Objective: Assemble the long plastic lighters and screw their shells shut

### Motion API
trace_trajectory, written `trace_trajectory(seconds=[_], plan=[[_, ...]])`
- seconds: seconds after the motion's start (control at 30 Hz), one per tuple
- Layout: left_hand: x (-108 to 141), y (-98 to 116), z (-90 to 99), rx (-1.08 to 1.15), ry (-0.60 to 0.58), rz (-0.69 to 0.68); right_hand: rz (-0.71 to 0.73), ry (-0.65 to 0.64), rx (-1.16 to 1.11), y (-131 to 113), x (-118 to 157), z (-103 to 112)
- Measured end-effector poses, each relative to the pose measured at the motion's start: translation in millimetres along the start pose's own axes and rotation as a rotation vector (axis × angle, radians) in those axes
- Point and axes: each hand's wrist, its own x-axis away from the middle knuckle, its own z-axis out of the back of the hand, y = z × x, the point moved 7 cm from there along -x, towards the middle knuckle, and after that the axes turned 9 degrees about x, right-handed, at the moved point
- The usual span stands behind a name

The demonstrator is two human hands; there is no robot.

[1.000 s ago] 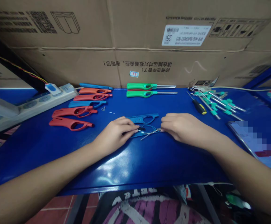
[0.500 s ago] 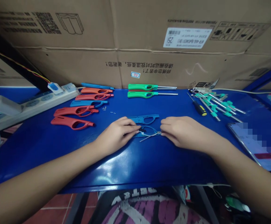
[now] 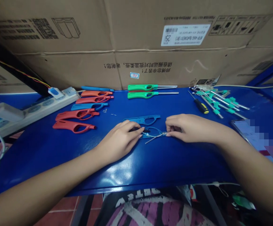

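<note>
Between my hands lies a blue lighter half-shell point(image 3: 160, 128) with a looped trigger guard, its handle end covered by my left hand point(image 3: 124, 136). My left fingers are closed on that end, with thumb and forefinger at a small black part point(image 3: 146, 131) inside. A thin white wire runs from there towards the nose. My right hand point(image 3: 188, 127) pinches the nose end, where a thin metal rod point(image 3: 152, 138) slants out to the front left. Just behind, another blue half-shell point(image 3: 150, 119) lies flat, partly behind my left hand.
Red, orange and blue lighter shells point(image 3: 72, 126) lie at left beside a white power strip point(image 3: 37, 108). Green lighters point(image 3: 142, 95) lie at the back. To the right are a screwdriver point(image 3: 201, 106), metal tubes with teal parts point(image 3: 217, 102) and a phone point(image 3: 256, 135). Cardboard point(image 3: 80, 66) stands behind.
The view has shifted slightly. My right hand's other fingers have lifted and curled while thumb and forefinger stay at the nose end. The half-shell and my left hand sit slightly further right in view.
</note>
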Motion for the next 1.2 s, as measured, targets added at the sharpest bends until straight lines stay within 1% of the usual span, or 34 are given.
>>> trace_trajectory(seconds=[0.23, 0.37, 0.47, 0.53, 0.63, 0.73, 0.83, 0.93, 1.07, 1.2], plan=[[2, 10, -0.2, -0.163, -0.098, 0.042, -0.004, -0.002, 0.002, 2, -1, -2], [3, 9, -0.5, -0.169, -0.112, 0.054, 0.000, 0.007, 0.019, 2, 2, 0], [3, 5, -0.4, -0.088, -0.094, 0.047, 0.026, 0.031, 0.043, -1, 4, 4], [3, 2, 0.3, -0.014, -0.062, 0.030, 0.045, 0.077, 0.043, -4, 3, 6], [3, -1, 0.7, 0.072, -0.012, 0.009, 0.053, 0.197, 0.020, -11, -3, 6], [4, -2, -1.6, 0.121, 0.018, 0.000, 0.079, 0.296, -0.033, -19, -11, -1], [5, -1, -5.0, 0.149, 0.032, -0.011, 0.132, 0.321, -0.075, -25, -18, -11], [5, 0, -6.8, 0.168, 0.042, -0.015, 0.171, 0.333, -0.089, -27, -20, -14], [4, 1, -6.1, 0.182, 0.047, -0.017, 0.232, 0.378, -0.017, -33, -19, -11], [2, 5, -6.3, 0.171, 0.001, -0.039, 0.277, 0.424, 0.202, -46, -16, -10]])
